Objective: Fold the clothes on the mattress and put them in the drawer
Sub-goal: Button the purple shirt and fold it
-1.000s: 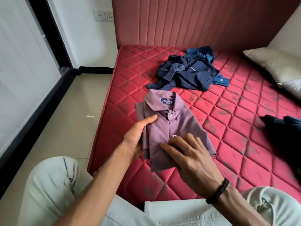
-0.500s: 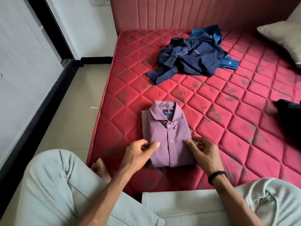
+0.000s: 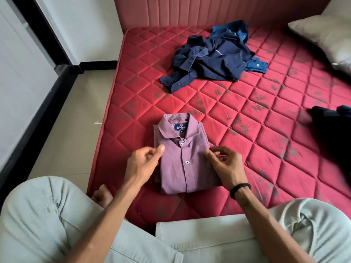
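A folded mauve shirt (image 3: 183,158) lies collar-up near the mattress's (image 3: 266,149) front left corner. The left hand (image 3: 141,165) sits at the shirt's left edge, fingers curled with thumb and fingertip together; whether it pinches cloth I cannot tell. The right hand (image 3: 225,166), with a black wristband (image 3: 240,189), rests at the right edge, fingers loosely curled, its grip unclear. A heap of navy clothes (image 3: 210,57) lies toward the mattress's far edge, a pillow (image 3: 326,33) at the far right corner.

Folded shirt (image 3: 183,160) on mattress (image 3: 266,149) — pile (image 3: 210,57) behind
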Available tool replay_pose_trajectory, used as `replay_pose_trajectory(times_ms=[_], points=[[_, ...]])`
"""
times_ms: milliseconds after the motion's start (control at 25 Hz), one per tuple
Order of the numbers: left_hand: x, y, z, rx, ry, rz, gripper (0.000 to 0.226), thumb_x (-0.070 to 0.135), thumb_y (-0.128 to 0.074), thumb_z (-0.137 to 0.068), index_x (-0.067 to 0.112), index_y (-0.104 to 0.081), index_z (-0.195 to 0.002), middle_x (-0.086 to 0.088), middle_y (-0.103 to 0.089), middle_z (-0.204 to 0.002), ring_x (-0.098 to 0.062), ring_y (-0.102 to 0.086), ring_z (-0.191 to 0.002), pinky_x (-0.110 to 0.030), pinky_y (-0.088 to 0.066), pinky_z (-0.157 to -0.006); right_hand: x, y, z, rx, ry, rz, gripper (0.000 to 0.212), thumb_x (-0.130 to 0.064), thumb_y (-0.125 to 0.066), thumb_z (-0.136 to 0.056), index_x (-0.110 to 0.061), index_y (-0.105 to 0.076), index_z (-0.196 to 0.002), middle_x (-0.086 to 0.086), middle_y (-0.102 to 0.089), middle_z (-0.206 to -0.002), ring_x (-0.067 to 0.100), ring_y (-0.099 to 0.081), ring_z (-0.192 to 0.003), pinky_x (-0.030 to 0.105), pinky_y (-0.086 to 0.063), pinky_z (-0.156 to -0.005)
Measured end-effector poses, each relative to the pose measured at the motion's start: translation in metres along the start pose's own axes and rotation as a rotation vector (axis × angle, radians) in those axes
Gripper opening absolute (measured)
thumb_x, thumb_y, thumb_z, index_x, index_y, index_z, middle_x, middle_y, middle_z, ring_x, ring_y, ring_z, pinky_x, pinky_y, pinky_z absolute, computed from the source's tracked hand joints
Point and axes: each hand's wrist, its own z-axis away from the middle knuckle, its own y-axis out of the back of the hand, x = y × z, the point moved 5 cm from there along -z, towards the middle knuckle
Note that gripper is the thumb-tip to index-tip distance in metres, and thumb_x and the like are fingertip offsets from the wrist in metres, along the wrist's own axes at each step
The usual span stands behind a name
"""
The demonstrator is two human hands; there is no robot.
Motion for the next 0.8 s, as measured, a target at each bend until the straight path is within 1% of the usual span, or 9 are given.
replay_pose_trajectory(times_ms=[160,280,360,440,520,560,640,680,800], points=[[0.013,-0.013,-0.029,-0.093,0.090,0.177,0.035,0.035,-0.078,-0.090,0.001,-0.071,-0.085,-0.002,-0.058,-0.066,-0.010,-0.049,-0.055,-0.026,-0.042,-0.052,0.003,-0.015,-0.030,0.016,-0.035,0.089,0.015,-0.026,-0.084,-0.085,-0.016,-0.074,-0.082,-0.007,-0.065,-0.064,-0.003,-0.052,-0.051,0.024,-0.046,-0.056],[0.006,-0.010,-0.042,0.051,-0.048,0.258,0.018,0.024,-0.079,-0.090,0.010,-0.073,-0.081,0.006,-0.063,-0.067,-0.005,-0.048,-0.061,-0.026,-0.038,-0.059,0.009,-0.020,-0.030,0.074,0.018,0.138,0.016,-0.022,-0.078,-0.090,-0.013,-0.067,-0.083,-0.004,-0.065,-0.067,0.002,-0.053,-0.053,0.025,-0.045,-0.059],[0.006,-0.012,-0.046,0.121,-0.100,0.200,0.019,0.029,-0.078,-0.091,0.016,-0.071,-0.078,0.015,-0.059,-0.060,0.002,-0.046,-0.056,-0.023,-0.037,-0.058,0.011,-0.021,-0.031,0.093,0.042,0.179,0.018,-0.023,-0.074,-0.093,-0.010,-0.064,-0.085,-0.001,-0.064,-0.068,0.003,-0.053,-0.054,0.019,-0.043,-0.057],[0.008,-0.016,-0.044,0.123,-0.076,0.079,0.031,0.043,-0.073,-0.093,0.016,-0.069,-0.078,0.014,-0.057,-0.056,0.001,-0.047,-0.053,-0.023,-0.037,-0.056,0.012,-0.020,-0.031,0.078,0.031,0.154,0.021,-0.028,-0.076,-0.092,-0.011,-0.066,-0.085,-0.004,-0.065,-0.067,0.000,-0.054,-0.053,0.019,-0.042,-0.056],[0.012,-0.020,-0.040,0.035,-0.032,0.000,0.051,0.060,-0.070,-0.088,0.012,-0.060,-0.073,0.013,-0.056,-0.053,-0.003,-0.047,-0.052,-0.024,-0.037,-0.053,0.008,-0.019,-0.029,0.019,0.023,0.084,0.021,-0.036,-0.079,-0.089,-0.016,-0.072,-0.086,-0.008,-0.067,-0.068,-0.001,-0.056,-0.056,0.020,-0.046,-0.056],[0.010,-0.022,-0.039,-0.026,-0.009,0.021,0.058,0.067,-0.072,-0.082,0.011,-0.059,-0.073,0.012,-0.061,-0.056,-0.005,-0.053,-0.055,-0.026,-0.042,-0.056,0.006,-0.020,-0.028,-0.029,0.027,0.072,0.019,-0.036,-0.080,-0.088,-0.019,-0.075,-0.090,-0.008,-0.070,-0.069,0.000,-0.058,-0.059,0.019,-0.048,-0.056],[0.005,-0.024,-0.039,-0.108,0.027,0.080,0.064,0.074,-0.078,-0.068,0.013,-0.068,-0.083,0.005,-0.076,-0.076,-0.016,-0.072,-0.075,-0.038,-0.059,-0.072,0.005,-0.023,-0.024,-0.085,0.053,0.096,0.011,-0.031,-0.080,-0.089,-0.022,-0.076,-0.095,-0.003,-0.073,-0.072,0.002,-0.059,-0.061,0.023,-0.051,-0.059],[0.003,-0.024,-0.037,-0.119,0.029,0.107,0.063,0.073,-0.080,-0.064,0.014,-0.070,-0.086,0.002,-0.078,-0.082,-0.021,-0.075,-0.084,-0.046,-0.061,-0.079,0.006,-0.023,-0.024,-0.082,0.049,0.105,0.008,-0.029,-0.080,-0.089,-0.023,-0.076,-0.092,0.000,-0.073,-0.072,0.005,-0.058,-0.061,0.027,-0.051,-0.059],[0.004,-0.023,-0.029,-0.082,0.008,0.157,0.057,0.066,-0.082,-0.065,0.014,-0.072,-0.086,-0.002,-0.078,-0.084,-0.016,-0.071,-0.078,-0.055,-0.059,-0.081,0.014,-0.018,-0.027,-0.018,-0.045,0.073,0.015,-0.027,-0.081,-0.088,-0.016,-0.072,-0.081,0.000,-0.067,-0.067,0.008,-0.055,-0.060,0.029,-0.046,-0.061]])
